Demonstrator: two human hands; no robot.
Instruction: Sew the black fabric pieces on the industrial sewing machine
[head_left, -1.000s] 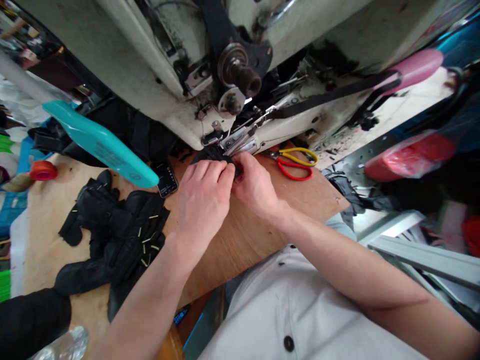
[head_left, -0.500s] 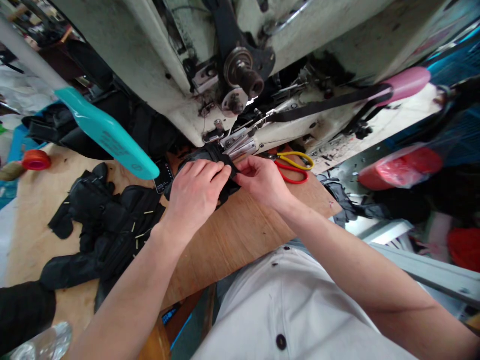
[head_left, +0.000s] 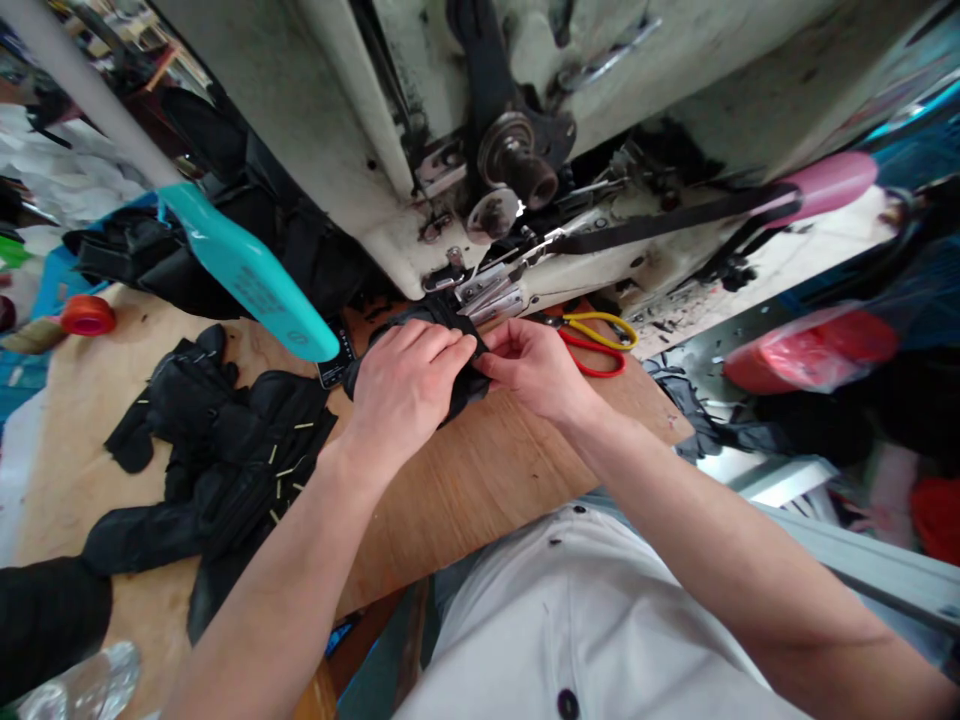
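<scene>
Black fabric (head_left: 466,392) lies under the metal parts at the front of a sewing machine (head_left: 330,120). My left hand (head_left: 409,385) rests over the fabric's left part, its fingers together and curled onto the cloth. At the fabric's right edge, my right hand (head_left: 534,370) pinches it between thumb and fingers. The two hands are close together, and the left palm hides much of the cloth. Just right of my right hand are scissors with yellow and red handles (head_left: 600,342).
Black fabric pieces (head_left: 217,450) lie on the wooden table (head_left: 465,500) at left. A turquoise handle (head_left: 255,280) reaches over them. Also in view are a dark phone-like object (head_left: 336,362), an orange roll (head_left: 88,315), a clear bottle (head_left: 97,685) and a pink-covered part (head_left: 832,190).
The whole view has shifted slightly, so machine and table appear a little further right. Both hands keep nearly the same hold on the black fabric.
</scene>
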